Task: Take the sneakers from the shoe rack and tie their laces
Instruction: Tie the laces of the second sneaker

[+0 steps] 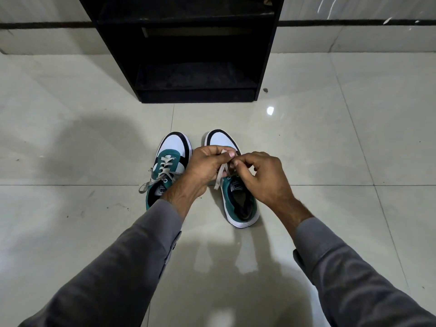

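Both hands [232,167] pinching laces [220,177] above right sneaker [238,199] (left sneaker [166,171] beside).

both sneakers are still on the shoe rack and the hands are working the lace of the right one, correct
Not quite. The head view shows both sneakers, left and right, on the tiled floor in front of the shoe rack. The left hand and right hand do pinch the right one's lace.
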